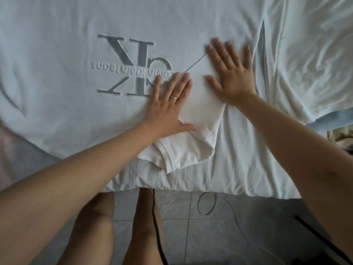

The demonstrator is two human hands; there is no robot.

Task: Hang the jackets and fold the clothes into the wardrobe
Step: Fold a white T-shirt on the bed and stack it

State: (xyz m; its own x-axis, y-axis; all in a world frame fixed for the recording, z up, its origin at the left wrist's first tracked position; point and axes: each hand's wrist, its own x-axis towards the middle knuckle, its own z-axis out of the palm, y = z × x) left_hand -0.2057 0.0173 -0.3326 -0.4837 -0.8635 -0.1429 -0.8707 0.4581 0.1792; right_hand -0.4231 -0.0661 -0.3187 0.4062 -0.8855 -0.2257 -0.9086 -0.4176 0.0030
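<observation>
A white T-shirt (66, 111) with a large grey logo lies spread flat on the bed, logo upside down to me. Its sleeve (193, 142) is folded inward over the body, near the bed's front edge. My left hand (170, 106) lies flat on that folded part, fingers together, a ring on one finger. My right hand (231, 73) presses flat just right of it, fingers spread, slightly blurred. Neither hand grips the cloth.
A white sheet (315, 64) covers the bed, rumpled at the right. A pale blue cloth (332, 119) and a patterned fabric (342, 138) lie at the right edge. Below, on the tiled floor, run a grey cable loop (207, 203) and a black cable (155, 226).
</observation>
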